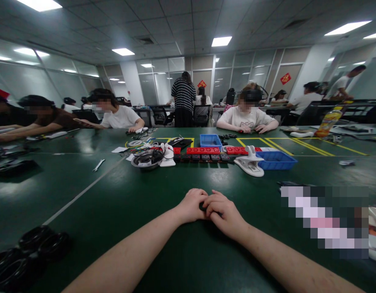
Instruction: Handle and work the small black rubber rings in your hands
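Note:
My left hand [191, 206] and my right hand [225, 209] meet over the green table [163, 191], near the middle of the view. The fingers of the left hand are curled inward, and the bent fingers of the right hand touch them. A small dark patch shows between the two hands; whether it is an object or shadow I cannot make out. Beyond them, a red-and-black row of power sockets [203, 150] runs across the table. A white clamp-like stand [251, 162] is at its right end, and a metal bowl [145, 162] with dark cables is at its left.
Blue bins [275, 159] stand behind the hands. A wrench [99, 165] lies to the left, with black cable coils [35, 248] at the near left corner. A bottle [329, 122] stands far right. Across the table sits a person in a white shirt [247, 118]; others work around.

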Demonstrator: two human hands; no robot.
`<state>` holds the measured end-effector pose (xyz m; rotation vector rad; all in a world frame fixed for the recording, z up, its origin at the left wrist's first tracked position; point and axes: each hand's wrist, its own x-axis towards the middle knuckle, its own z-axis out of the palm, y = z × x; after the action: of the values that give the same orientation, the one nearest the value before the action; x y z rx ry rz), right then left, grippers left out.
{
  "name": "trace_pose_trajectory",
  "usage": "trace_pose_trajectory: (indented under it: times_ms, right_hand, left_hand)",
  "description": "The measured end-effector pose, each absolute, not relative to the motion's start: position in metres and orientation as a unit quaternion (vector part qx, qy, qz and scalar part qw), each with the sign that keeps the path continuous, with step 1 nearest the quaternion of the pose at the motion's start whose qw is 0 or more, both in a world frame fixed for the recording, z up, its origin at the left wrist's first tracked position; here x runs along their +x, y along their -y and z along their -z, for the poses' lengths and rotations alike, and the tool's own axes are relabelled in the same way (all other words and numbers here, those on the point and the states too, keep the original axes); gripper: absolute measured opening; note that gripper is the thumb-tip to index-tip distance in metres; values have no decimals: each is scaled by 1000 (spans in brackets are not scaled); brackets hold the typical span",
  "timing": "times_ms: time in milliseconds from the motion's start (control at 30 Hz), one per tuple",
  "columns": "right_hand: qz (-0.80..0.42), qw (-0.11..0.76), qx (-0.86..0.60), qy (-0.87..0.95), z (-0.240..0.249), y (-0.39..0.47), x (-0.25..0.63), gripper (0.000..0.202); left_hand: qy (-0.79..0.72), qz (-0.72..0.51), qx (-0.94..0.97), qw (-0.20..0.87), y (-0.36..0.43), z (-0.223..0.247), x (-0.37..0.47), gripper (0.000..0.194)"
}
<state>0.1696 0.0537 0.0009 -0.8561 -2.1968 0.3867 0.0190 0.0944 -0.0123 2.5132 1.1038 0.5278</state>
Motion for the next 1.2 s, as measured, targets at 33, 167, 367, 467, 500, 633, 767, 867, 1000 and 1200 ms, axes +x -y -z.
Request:
trace_pose_trajectory:
  times_ms: [33,167,367,467,500,633,767,867,1000,1200]
  right_hand:
    - [-154,374,-327,854,-1,-53,170,23]
    - [-163,412,-309,841,-3,-52,175,19]
    - [-137,410,-384,816,7,-59,177,34]
    - [-114,388,-429,808,12,-64,177,38]
    - [-107,381,-440,806,13,-64,176,38]
    - [-86,353,-484,796,13,-64,174,37]
    - [-69,326,-523,784,11,-61,171,22]
    - [-65,310,-524,790,9,-61,170,15]
    - [-65,311,-517,795,7,-61,169,13]
    - [-113,342,-441,822,2,-58,172,12]
  left_hand:
    - [-387,-186,887,170,-94,12,19,22]
    - [-378,-189,890,173,-93,12,16,39]
    - [-359,-201,895,173,-89,11,17,73]
    - [-381,-212,886,159,-87,11,19,65]
    - [-392,-214,882,152,-86,11,19,62]
    - [-426,-220,870,119,-83,12,22,54]
    - [-443,-217,866,87,-80,15,25,54]
    - [-438,-216,870,69,-78,17,27,44]
    - [-442,-216,867,79,-79,16,27,32]
    - [-395,-217,881,142,-85,11,21,32]
